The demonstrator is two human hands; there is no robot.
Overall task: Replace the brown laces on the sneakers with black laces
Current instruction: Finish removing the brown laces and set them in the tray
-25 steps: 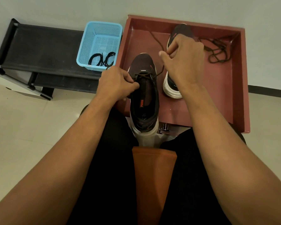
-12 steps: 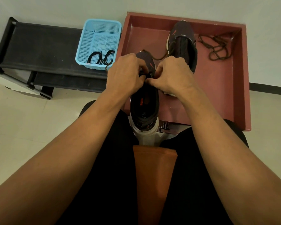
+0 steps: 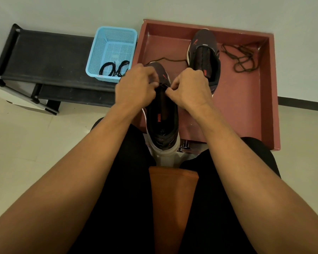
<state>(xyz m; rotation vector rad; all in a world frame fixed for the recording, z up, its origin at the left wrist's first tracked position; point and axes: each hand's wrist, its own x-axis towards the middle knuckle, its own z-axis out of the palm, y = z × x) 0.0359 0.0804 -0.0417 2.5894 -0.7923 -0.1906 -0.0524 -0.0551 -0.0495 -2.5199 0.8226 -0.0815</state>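
Pale floor tiles and a grey wall surround a red-brown tray [image 3: 273, 92] set low in front of the seated person. Over the throat of the near sneaker [image 3: 163, 125] the two grips meet. The right grip [image 3: 189, 87] is clenched, thumb and forefinger pinching a short dark stretch of the brown lace [image 3: 173, 60] at an eyelet. The left grip [image 3: 138, 85] is curled tight on the opposite eyelet edge, apparently steadying the upper; its fingertips are hidden, so I cannot tell whether it holds lace as well.

This sneaker's long axis runs straight away from the person, with the heel wedged between the knees and the toe over the tray. The lace's free length trails from the toe end off to the right, toward the far sneaker [image 3: 204, 54]. The right hand is therefore nearer to it, and drawing the lace out likely means a pull up and rightward, across that axis.

Beyond, a loose brown lace [image 3: 244, 59] lies heaped in the tray's far right corner. The black laces [image 3: 116, 69] wait in a blue basket [image 3: 112, 35] on a black rack [image 3: 50, 57], left of the tray and nearer the left hand.
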